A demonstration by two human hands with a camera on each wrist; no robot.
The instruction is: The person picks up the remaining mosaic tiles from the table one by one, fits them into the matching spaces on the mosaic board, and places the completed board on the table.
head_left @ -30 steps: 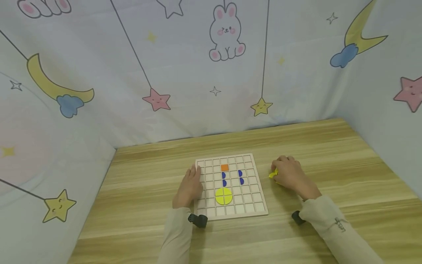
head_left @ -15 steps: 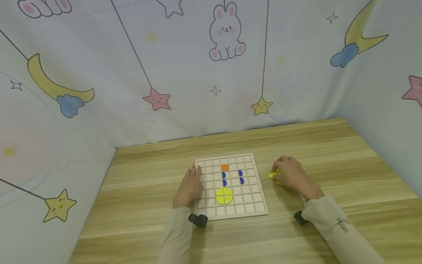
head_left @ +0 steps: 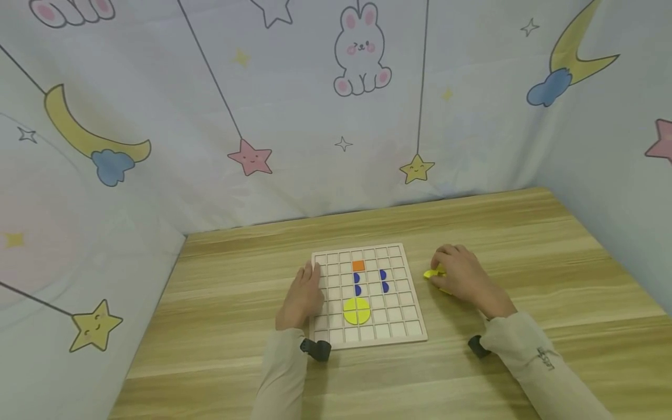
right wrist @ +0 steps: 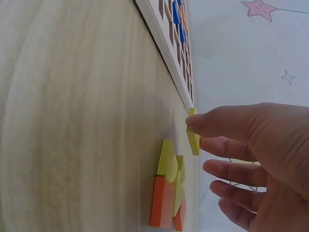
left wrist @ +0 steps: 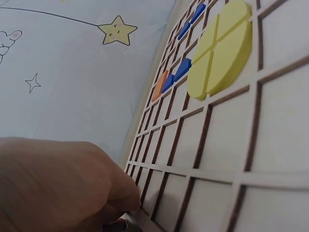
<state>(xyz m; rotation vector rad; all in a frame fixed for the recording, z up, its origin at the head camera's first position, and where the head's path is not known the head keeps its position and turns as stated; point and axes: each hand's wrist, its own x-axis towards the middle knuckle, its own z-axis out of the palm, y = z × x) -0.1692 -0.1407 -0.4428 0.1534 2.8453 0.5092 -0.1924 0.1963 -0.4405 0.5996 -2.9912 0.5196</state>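
Observation:
A pale wooden grid board [head_left: 382,332] lies on the table. My left hand [head_left: 303,297] rests along its left edge, fingers fairly straight; the left wrist view hides most fingertips. Set in the grid are a yellow circle of quarter pieces [head_left: 350,304], several blue half-round tiles [head_left: 357,290] and an orange square tile [head_left: 358,266]. Right of the board, my right hand [head_left: 463,274] pinches a yellow tile [right wrist: 193,137] between thumb and index finger, raised off the table. Its remaining fingers are loosely bent. The tile's full outline is partly covered by the thumb.
Beneath the right hand, other yellow tiles [right wrist: 166,162] and orange tiles [right wrist: 163,200] lie in a loose group on the wood-grain table [head_left: 220,361]. A printed fabric backdrop [head_left: 304,105] rises behind the table and along both sides.
The right hand has shifted slightly, and the yellow tile at its fingertips now reaches a little further left, toward the board. The left hand and the tiles in the grid stay put.

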